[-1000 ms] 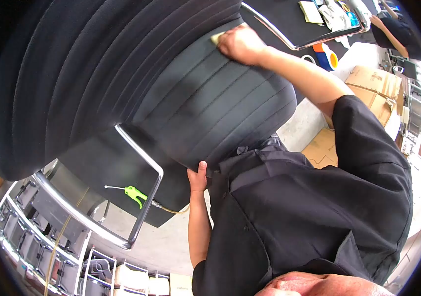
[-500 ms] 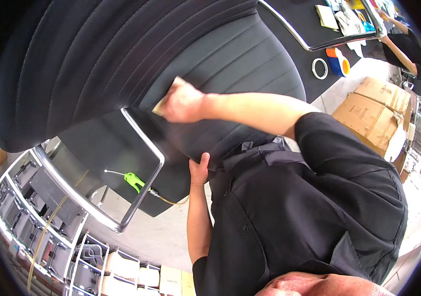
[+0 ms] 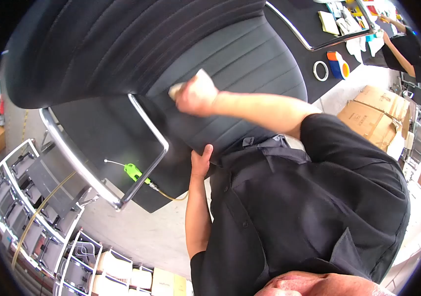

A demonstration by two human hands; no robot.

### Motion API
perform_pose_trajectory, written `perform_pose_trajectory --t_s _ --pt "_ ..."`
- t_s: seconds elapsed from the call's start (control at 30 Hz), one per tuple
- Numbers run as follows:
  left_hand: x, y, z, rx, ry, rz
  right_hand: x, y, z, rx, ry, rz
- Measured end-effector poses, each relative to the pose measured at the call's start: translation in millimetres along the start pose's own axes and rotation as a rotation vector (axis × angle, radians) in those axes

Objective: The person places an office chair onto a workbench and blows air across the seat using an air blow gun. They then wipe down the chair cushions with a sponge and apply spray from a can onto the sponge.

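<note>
A black chair has a ribbed backrest (image 3: 97, 54) at the upper left and a ribbed seat (image 3: 255, 64) in the middle. My right hand (image 3: 196, 97), slightly blurred, is closed around a pale yellowish cloth (image 3: 175, 91) over the seat, near the backrest. Pale material shows on both sides of the fist. My left hand (image 3: 201, 160) grips the seat's near edge, thumb up, its other fingers hidden. Chrome armrests (image 3: 151, 126) stand on both sides of the seat.
A green air gun (image 3: 132, 171) with a hose lies on the black tabletop (image 3: 92, 133). White ring (image 3: 320, 71), orange-and-blue tape dispenser (image 3: 337, 66) and cloths lie at upper right. Cardboard boxes (image 3: 373, 116), racks of chair parts (image 3: 38, 197) and another person's arm (image 3: 399, 55) are beyond.
My right hand has swept with the cloth from the seat's far side toward the backrest's near side, then slightly right and up. The chair has shifted in view; my left hand keeps its hold.
</note>
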State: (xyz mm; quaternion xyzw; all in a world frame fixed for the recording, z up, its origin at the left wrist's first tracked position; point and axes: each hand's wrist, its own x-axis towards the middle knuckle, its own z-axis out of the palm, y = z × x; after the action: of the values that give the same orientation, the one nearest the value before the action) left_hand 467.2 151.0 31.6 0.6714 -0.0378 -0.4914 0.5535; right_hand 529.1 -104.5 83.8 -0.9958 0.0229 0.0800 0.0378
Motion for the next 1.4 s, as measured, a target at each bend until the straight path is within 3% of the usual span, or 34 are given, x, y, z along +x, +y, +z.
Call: perform_pose_trajectory --t_s 0.1,0.13,0.17,0.2,0.23,0.27,0.3,0.37,0.43,0.5,0.53,0.57,0.6,0.63,0.67,0.7,0.77,0.83,0.9,0.93,1.03,1.17,1.2,1.23,1.27,1.3,1.4 --pt "-4 9 2 0.04 0.058 -0.084 -9 -33 9 0.308 0.41 -0.186" --pt "-2 10 2 0.047 0.052 -0.068 -17 -20 19 0.245 0.429 -0.27" --pt "1 7 2 0.007 0.042 -0.039 -27 -8 -3 0.099 0.171 -0.191" --pt "3 3 2 -0.035 0.031 -0.016 -41 19 -6 0.056 0.285 -0.083" --pt "1 0 2 -0.076 0.017 -0.001 -58 52 -8 -0.029 0.199 -0.026" --pt "-1 -1 1 -0.074 0.009 0.0 -70 89 6 0.193 0.109 0.165" --pt "0 -2 0 -0.071 0.0 -0.035 -86 124 -4 0.053 0.043 0.206" --pt "3 0 -1 -0.072 -0.012 -0.065 -103 180 5 0.011 0.068 0.386" --pt "3 4 0 -0.072 -0.024 -0.054 -108 194 -1 0.026 0.083 0.436" --pt "6 -2 -4 -0.014 0.005 -0.07 -88 157 -9 0.121 0.103 0.596" --pt "6 3 -3 -0.062 -0.029 -0.074 -67 124 -17 0.032 -0.116 0.571" --pt "5 5 -2 -0.105 -0.065 -0.077 -56 88 -11 -0.097 -0.217 0.4" --pt "6 -1 -3 -0.114 -0.056 -0.072 -51 53 -3 0.095 -0.015 0.347" --pt "3 1 -3 -0.105 -0.057 -0.071 -53 19 -14 -0.025 0.04 0.129" --pt "2 5 -1 -0.166 -0.05 -0.095 -54 -13 -15 0.046 -0.023 0.185" --pt "1 9 2 -0.228 -0.047 -0.117 -66 -33 -6 -0.138 0.114 0.101" --pt "-1 11 3 -0.205 -0.085 -0.097 -86 -22 20 0.189 0.332 -0.12" --pt "0 13 7 -0.186 -0.125 -0.079 -125 8 22 0.349 0.446 -0.136" --pt "-4 16 12 -0.385 -0.158 -0.139 -166 39 20 0.399 0.384 -0.055" --pt "-5 16 13 -0.378 -0.166 -0.135 -184 51 16 0.317 0.213 0.045" --pt "-8 19 19 -0.42 -0.168 -0.14 -235 77 16 0.283 0.182 0.242" --pt "-16 23 37 -0.433 -0.175 -0.224 -262 86 15 0.235 0.345 0.418" --pt "-18 24 43 -0.413 -0.193 -0.164 -269 89 12 0.28 0.225 0.539" --pt "-20 25 48 -0.393 -0.21 -0.108 -276 94 11 0.334 0.276 0.568" --pt "-27 40 49 -0.304 -0.235 -0.241 -282 94 4 0.357 0.287 0.595" --pt "-27 40 50 -0.294 -0.249 -0.247 -288 95 -4 0.379 0.299 0.621" --pt "-34 53 60 -0.41 -0.37 -0.233 -298 86 -26 0.37 0.374 0.627"
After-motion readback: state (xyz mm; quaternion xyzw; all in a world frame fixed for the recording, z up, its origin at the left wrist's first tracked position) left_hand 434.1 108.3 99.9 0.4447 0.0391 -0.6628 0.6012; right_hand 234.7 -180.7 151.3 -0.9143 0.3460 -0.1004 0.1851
